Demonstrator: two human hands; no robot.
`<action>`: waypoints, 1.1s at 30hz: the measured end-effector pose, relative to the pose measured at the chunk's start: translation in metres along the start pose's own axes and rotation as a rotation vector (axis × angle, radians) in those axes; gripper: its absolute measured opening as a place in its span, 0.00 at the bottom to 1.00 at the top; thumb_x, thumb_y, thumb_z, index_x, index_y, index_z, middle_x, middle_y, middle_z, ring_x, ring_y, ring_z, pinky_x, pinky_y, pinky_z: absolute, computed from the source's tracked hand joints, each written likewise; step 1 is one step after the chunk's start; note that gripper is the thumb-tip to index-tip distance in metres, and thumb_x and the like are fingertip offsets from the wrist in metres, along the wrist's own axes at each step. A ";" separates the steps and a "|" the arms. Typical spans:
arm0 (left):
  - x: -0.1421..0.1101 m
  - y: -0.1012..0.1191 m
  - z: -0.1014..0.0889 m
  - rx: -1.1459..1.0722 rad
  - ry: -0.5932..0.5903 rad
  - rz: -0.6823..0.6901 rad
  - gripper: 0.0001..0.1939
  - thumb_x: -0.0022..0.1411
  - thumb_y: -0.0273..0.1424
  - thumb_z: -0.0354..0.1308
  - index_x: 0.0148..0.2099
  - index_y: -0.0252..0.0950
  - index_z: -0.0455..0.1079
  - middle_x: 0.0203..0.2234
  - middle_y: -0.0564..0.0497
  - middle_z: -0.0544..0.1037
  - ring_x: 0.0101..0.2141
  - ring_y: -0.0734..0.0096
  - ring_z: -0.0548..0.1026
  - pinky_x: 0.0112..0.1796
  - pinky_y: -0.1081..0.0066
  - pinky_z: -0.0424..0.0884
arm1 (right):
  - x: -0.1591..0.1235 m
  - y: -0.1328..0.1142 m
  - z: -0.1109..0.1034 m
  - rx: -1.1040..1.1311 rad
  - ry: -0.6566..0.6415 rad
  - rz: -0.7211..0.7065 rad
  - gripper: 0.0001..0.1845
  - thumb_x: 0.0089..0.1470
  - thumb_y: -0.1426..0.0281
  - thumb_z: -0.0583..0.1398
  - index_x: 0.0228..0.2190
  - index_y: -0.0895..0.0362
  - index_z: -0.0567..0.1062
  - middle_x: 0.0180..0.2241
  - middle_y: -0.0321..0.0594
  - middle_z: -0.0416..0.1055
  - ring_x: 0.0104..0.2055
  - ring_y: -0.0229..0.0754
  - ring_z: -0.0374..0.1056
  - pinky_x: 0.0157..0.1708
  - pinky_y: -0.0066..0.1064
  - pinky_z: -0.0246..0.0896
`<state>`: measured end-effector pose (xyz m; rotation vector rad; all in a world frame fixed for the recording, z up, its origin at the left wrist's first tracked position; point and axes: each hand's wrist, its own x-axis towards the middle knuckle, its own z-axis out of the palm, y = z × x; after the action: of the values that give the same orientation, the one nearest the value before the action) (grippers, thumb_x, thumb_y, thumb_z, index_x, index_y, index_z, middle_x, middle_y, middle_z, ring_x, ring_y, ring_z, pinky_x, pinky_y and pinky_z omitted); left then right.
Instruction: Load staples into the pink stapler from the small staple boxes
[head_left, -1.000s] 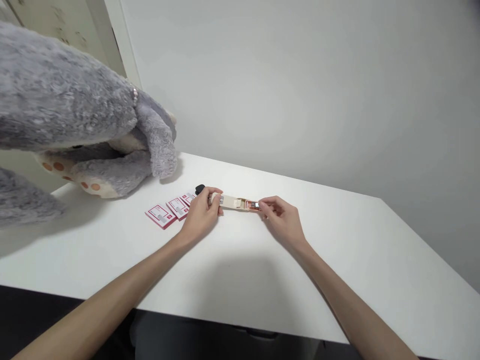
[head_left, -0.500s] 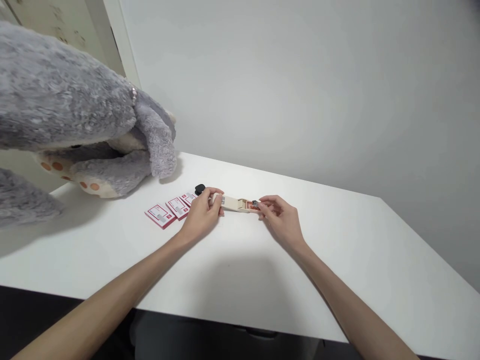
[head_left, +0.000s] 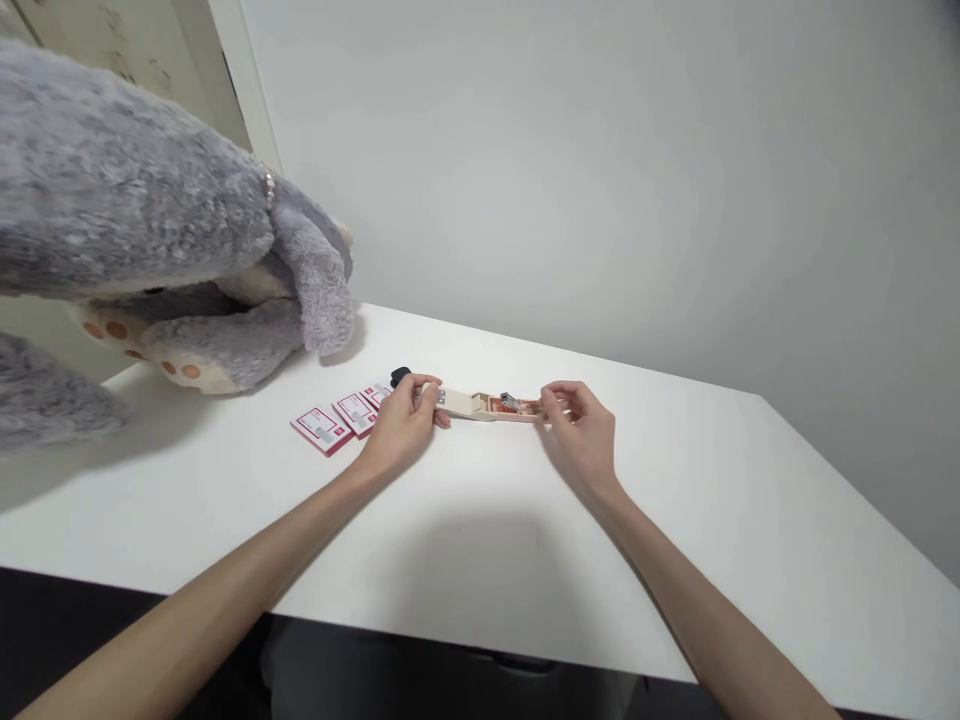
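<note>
A cream stapler [head_left: 461, 404] lies opened out flat on the white table, its orange-lined inner side facing up. My left hand [head_left: 405, 420] is closed round its left end. At the opposite end, my right hand [head_left: 583, 430] is curled, thumb and fingertips pinched at the tip of the open part. Whether a tiny piece is between those fingertips is hidden. A silver metal piece [head_left: 510, 402] stands tilted up in the middle of the orange section. Just beyond my left hand sits a small black object [head_left: 400, 376], partly covered by it.
Several small white-and-red boxes [head_left: 321, 428] lie in a row left of my left hand, the last partly hidden. A large grey plush toy [head_left: 225, 240] takes up the table's left side. A pale wall [head_left: 562, 180] rises behind the table [head_left: 720, 480].
My right hand has shifted right along the stapler to its end, uncovering the silver piece, which now tilts up. My left hand has moved slightly left, still holding the stapler.
</note>
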<state>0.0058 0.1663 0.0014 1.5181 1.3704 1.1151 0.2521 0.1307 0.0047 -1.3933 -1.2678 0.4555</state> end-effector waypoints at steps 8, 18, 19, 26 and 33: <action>0.008 -0.003 0.002 -0.376 0.014 -0.043 0.10 0.74 0.34 0.56 0.49 0.32 0.69 0.35 0.48 0.78 0.28 0.67 0.82 0.41 0.58 0.81 | 0.016 0.019 -0.005 0.283 0.005 0.236 0.28 0.56 0.47 0.67 0.52 0.51 0.76 0.58 0.47 0.74 0.52 0.49 0.73 0.42 0.37 0.71; 0.003 0.003 0.001 -0.354 -0.097 -0.047 0.16 0.68 0.38 0.64 0.51 0.34 0.66 0.32 0.51 0.79 0.32 0.66 0.83 0.42 0.63 0.79 | 0.012 0.008 0.000 0.618 -0.238 0.220 0.21 0.55 0.49 0.72 0.37 0.52 0.81 0.47 0.41 0.79 0.35 0.37 0.71 0.39 0.32 0.73; 0.001 0.004 0.002 -0.320 -0.123 -0.040 0.18 0.66 0.38 0.66 0.52 0.35 0.66 0.33 0.51 0.80 0.33 0.66 0.83 0.42 0.65 0.78 | 0.012 0.006 0.000 0.603 -0.229 0.204 0.21 0.55 0.49 0.71 0.37 0.53 0.81 0.47 0.41 0.79 0.35 0.37 0.71 0.39 0.32 0.73; -0.008 0.002 0.004 -0.182 -0.256 0.052 0.24 0.60 0.40 0.69 0.53 0.36 0.69 0.37 0.50 0.79 0.35 0.68 0.78 0.33 0.71 0.70 | 0.006 -0.002 0.001 0.445 -0.171 0.147 0.22 0.56 0.50 0.70 0.42 0.53 0.79 0.42 0.44 0.79 0.39 0.44 0.71 0.32 0.34 0.64; -0.009 0.000 0.003 -0.070 -0.281 0.118 0.23 0.57 0.42 0.71 0.52 0.38 0.74 0.31 0.52 0.78 0.31 0.67 0.75 0.30 0.71 0.66 | -0.003 -0.010 0.002 0.382 -0.199 0.077 0.21 0.58 0.53 0.69 0.47 0.51 0.79 0.42 0.43 0.79 0.42 0.47 0.73 0.34 0.36 0.66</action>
<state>0.0079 0.1574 -0.0008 1.6510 1.0537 0.9663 0.2449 0.1272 0.0123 -1.0941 -1.2100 0.8594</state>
